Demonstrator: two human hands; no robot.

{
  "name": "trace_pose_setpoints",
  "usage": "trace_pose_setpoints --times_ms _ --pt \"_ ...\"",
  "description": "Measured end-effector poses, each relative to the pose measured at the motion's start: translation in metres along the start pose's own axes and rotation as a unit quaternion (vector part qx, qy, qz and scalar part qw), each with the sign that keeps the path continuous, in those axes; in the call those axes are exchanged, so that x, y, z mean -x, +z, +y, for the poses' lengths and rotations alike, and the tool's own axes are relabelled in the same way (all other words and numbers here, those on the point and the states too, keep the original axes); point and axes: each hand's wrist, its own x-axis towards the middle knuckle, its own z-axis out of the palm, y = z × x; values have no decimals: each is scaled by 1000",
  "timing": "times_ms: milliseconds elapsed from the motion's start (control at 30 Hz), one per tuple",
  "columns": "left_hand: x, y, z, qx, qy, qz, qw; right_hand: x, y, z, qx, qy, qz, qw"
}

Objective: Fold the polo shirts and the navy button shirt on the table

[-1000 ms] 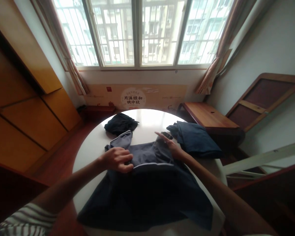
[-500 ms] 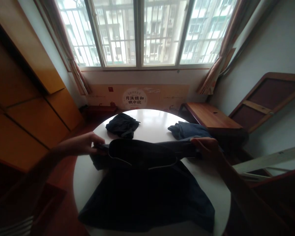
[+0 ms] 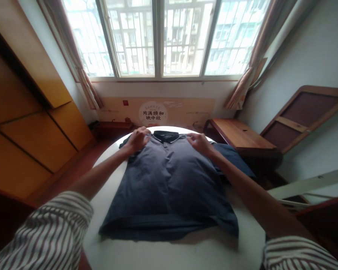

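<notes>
A dark grey-blue polo shirt lies front up and spread over the round white table. Its black collar, edged with a light line, points to the far side, and a short button placket runs below it. My left hand has its fingers closed on the shirt's left shoulder in view. At the opposite shoulder, my right hand pinches the fabric. The hem is nearest to me, slightly wavy. Both sleeves are partly covered by my hands and arms.
A blue folded cloth lies at the table's right, partly behind my forearm. Beyond stands a wooden bench-like table. Yellow-brown cabinets line the left, and a barred window fills the far wall.
The shirt, held up and bunched at its collar before, now lies stretched out flat toward the far edge. Both hands have moved forward and closer together. The dark bundle at back left is mostly covered.
</notes>
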Motion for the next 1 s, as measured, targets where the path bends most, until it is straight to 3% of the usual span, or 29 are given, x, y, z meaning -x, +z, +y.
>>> trace_pose_setpoints --times_ms 33,100,167,233,333,500,633,800,933,1000 --pt "17 8 12 5 15 -20 1000 31 6 -3 -6 -23 -32 999" --pt "62 16 40 41 51 -97 993 101 13 -9 2 -132 -107 985" --pt "115 9 70 98 88 -195 972 172 12 -11 15 -202 -161 966" --pt "163 -6 95 140 82 -254 953 231 4 -7 31 -217 -157 963" --pt "212 -30 112 129 61 -266 953 287 -7 10 71 -226 -119 964" --pt "240 -38 101 72 6 -228 971 310 -7 40 101 -203 -14 974" --pt "246 -33 91 55 -77 -252 963 303 -3 40 80 -174 -8 981" --pt "254 -44 93 70 -131 -323 935 300 -19 20 70 -143 -88 983" --pt "256 -65 103 133 -141 -345 918 310 -34 6 72 -134 -186 971" --pt "256 -78 110 172 -149 -363 903 319 -39 4 73 -136 -205 966"
